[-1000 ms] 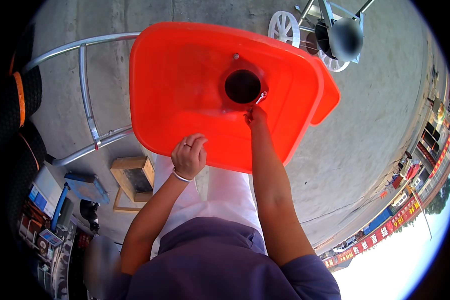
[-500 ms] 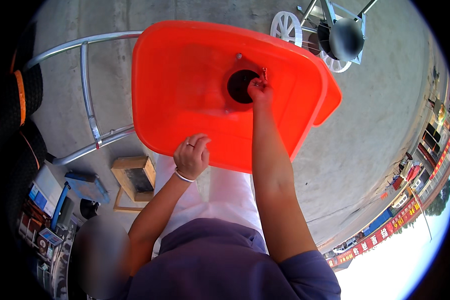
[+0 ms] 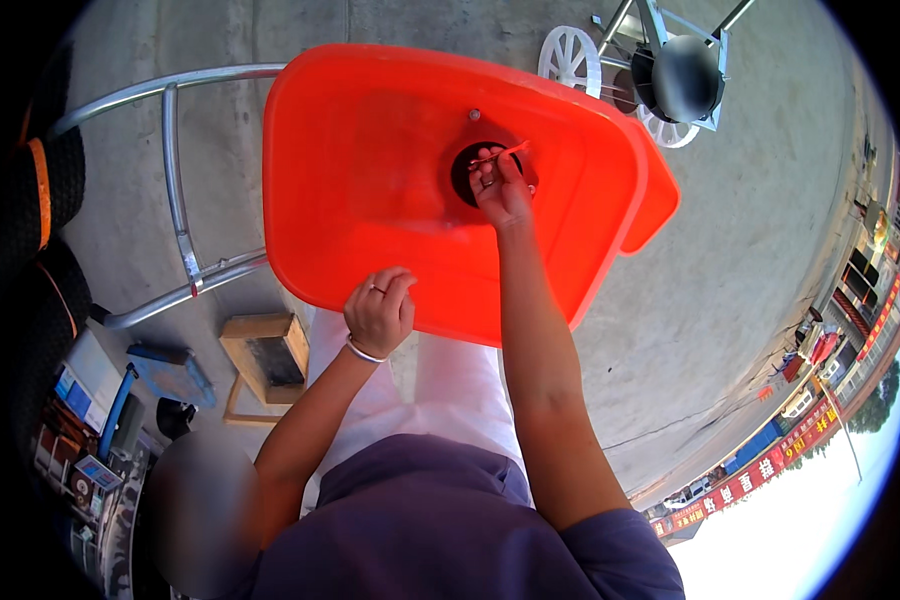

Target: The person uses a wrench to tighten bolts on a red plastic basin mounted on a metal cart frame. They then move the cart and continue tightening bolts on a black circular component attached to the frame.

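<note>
A large orange-red plastic tub (image 3: 370,150) lies open-side up in front of me. In its floor is a round dark hole (image 3: 462,180), with a bolt (image 3: 474,115) near the far side. My right hand (image 3: 505,195) is over the hole, palm turned up, fingers curled on a thin reddish tool (image 3: 513,150) whose exact kind I cannot make out. Its inner end is partly hidden by the fingers. At the tub's near rim, my left hand (image 3: 378,312) has its fingers curled inward; whether they grip anything is hidden.
Silver bent tubing (image 3: 175,180) extends left of the tub. Black tyres (image 3: 60,185) are stacked at the far left. A wooden box (image 3: 265,355) and a blue case (image 3: 170,375) sit lower left. A frame with white spoked wheels (image 3: 570,60) stands far right.
My right hand has rolled over from back-up to palm-up and shifted slightly left over the hole. The reddish tool has swung from upright to nearly level. My left hand stays put.
</note>
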Tool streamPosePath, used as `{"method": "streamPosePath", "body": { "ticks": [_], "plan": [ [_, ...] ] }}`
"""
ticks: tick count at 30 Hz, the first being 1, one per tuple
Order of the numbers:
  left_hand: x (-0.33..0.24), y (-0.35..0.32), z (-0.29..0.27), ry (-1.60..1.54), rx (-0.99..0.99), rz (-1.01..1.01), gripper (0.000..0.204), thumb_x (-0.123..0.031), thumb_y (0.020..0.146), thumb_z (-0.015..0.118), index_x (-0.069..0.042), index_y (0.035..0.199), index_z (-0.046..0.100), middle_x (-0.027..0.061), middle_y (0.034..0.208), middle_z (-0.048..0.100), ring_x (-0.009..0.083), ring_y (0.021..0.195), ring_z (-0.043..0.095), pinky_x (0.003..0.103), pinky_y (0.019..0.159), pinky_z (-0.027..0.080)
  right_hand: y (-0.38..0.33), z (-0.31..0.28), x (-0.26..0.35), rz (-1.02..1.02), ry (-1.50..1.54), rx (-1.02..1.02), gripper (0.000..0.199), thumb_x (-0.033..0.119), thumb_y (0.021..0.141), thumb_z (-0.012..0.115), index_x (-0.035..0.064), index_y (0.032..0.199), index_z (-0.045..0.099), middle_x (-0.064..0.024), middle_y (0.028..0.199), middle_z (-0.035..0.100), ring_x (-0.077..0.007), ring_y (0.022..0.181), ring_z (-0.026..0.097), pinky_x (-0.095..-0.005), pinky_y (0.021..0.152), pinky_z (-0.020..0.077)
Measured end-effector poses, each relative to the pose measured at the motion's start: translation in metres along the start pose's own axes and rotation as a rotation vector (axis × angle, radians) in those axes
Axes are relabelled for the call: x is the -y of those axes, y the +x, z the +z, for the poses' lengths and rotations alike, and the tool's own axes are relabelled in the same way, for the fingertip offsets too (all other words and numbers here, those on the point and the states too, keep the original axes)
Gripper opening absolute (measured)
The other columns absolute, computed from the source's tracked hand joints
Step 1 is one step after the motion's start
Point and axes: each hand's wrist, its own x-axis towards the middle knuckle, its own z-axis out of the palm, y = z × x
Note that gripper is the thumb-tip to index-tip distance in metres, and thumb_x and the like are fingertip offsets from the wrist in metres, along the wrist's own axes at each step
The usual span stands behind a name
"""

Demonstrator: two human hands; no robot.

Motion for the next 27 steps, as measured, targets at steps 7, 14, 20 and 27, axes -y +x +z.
{"method": "streamPosePath", "body": {
  "ticks": [7, 14, 20, 27],
  "plan": [
    [-0.001, -0.001, 0.001, 0.029, -0.016, -0.004, 0.017, -0.003, 0.072, 0.055, -0.007, 0.087, 0.060, 0.0063, 0.091, 0.061, 0.0257, 0.076, 0.060, 0.034, 0.062, 0.048, -0.022, -0.063, -0.026, 0.031, -0.667, -0.761, 0.017, 0.019, 0.087, 0.051, 0.0091, 0.100, 0.054, -0.0055, 0.073, 0.059, -0.0114, 0.049, 0.045, -0.0265, 0.046, 0.0370],
    [0.000, -0.001, 0.001, 0.011, -0.031, 0.015, 0.017, -0.003, 0.071, 0.055, -0.007, 0.087, 0.060, 0.0059, 0.091, 0.061, 0.0252, 0.074, 0.059, 0.033, 0.060, 0.048, 0.013, -0.144, -0.022, -0.059, -0.731, -0.848, 0.013, 0.018, 0.086, 0.052, 0.0062, 0.091, 0.056, -0.0076, 0.069, 0.058, -0.0124, 0.046, 0.044, -0.0272, 0.039, 0.0315],
    [-0.001, 0.001, -0.001, 0.007, -0.020, 0.015, 0.018, -0.003, 0.071, 0.055, -0.007, 0.087, 0.060, 0.0059, 0.091, 0.061, 0.0257, 0.073, 0.059, 0.034, 0.060, 0.048, 0.014, -0.152, -0.015, 0.017, -0.722, -0.766, 0.013, 0.018, 0.086, 0.053, 0.0071, 0.090, 0.056, -0.0073, 0.070, 0.059, -0.0137, 0.049, 0.047, -0.0276, 0.041, 0.0367],
    [0.001, -0.002, 0.003, 0.023, -0.034, 0.012, 0.020, -0.004, 0.070, 0.056, -0.008, 0.088, 0.060, 0.0053, 0.091, 0.061, 0.0255, 0.072, 0.059, 0.034, 0.060, 0.047, 0.015, -0.076, -0.033, -0.065, -0.152, -0.605, 0.014, 0.022, 0.095, 0.044, 0.0120, 0.098, 0.053, -0.0050, 0.090, 0.065, -0.0112, 0.059, 0.053, -0.0268, 0.055, 0.0443]
  ]
}}
